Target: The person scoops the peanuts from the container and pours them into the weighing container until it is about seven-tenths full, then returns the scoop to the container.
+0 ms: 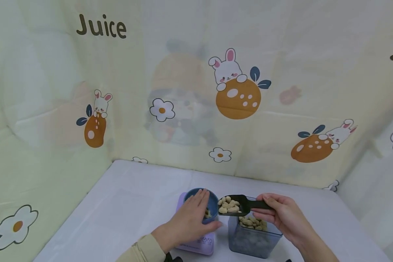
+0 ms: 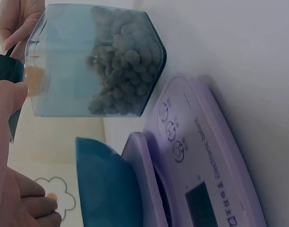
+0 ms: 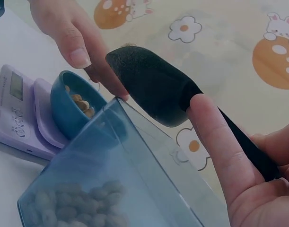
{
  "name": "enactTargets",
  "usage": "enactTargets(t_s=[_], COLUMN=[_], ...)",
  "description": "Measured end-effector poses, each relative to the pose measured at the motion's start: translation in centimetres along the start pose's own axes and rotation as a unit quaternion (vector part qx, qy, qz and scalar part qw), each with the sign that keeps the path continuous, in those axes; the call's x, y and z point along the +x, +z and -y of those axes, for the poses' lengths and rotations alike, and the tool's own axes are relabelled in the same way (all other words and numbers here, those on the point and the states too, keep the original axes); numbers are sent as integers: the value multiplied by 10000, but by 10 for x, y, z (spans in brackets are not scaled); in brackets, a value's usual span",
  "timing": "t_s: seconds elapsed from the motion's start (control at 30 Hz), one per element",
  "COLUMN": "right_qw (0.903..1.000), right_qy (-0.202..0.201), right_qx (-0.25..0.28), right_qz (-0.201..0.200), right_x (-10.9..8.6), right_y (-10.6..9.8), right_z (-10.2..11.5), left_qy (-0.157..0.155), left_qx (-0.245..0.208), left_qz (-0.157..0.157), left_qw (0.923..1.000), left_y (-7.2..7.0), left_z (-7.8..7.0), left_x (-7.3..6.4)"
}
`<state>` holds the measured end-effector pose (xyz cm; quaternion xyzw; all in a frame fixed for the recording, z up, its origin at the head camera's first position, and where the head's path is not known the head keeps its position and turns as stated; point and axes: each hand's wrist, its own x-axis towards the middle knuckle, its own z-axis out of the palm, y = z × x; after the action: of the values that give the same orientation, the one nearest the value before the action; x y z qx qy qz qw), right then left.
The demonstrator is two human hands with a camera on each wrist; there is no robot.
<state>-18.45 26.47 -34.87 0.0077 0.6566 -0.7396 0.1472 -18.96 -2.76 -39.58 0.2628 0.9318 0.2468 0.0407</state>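
My right hand [image 1: 283, 214] grips the handle of a black scoop [image 1: 245, 205] heaped with pale peanuts [image 1: 229, 205], apparently in their shells. The scoop is above the rim of a clear bluish bin [image 1: 255, 242], its tip pointing left toward a blue bowl [image 1: 213, 202]. Over that bowl my left hand [image 1: 188, 220] reaches with fingers extended and thumb apart, holding nothing and hiding part of the bowl. A few peanuts [image 3: 80, 101] lie inside the bowl, which stands on a purple kitchen scale [image 2: 196, 132].
More peanuts [image 2: 123, 61] partly fill the bin, just right of the scale. Everything stands on a white tabletop [image 1: 134, 203]. Behind it hangs a cloth backdrop [image 1: 183, 145] printed with rabbits, oranges and flowers.
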Motion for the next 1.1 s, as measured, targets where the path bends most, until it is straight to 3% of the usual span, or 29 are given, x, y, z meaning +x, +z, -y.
enactTargets(t_s=[0.3, 0.63, 1.1], right_qw=[9997, 9992, 9953], right_qy=[-136, -217, -370], right_qx=[-101, -331, -841], right_qz=[191, 97, -312], right_x=[5, 9, 18], right_y=[5, 19, 40], right_z=[-5, -4, -8], left_qy=[-244, -334, -630], left_qx=[104, 172, 429], left_qz=[-42, -306, -273], left_qw=[9996, 9988, 9967], left_y=[0, -4, -2], left_z=[7, 18, 29], left_x=[-3, -8, -9])
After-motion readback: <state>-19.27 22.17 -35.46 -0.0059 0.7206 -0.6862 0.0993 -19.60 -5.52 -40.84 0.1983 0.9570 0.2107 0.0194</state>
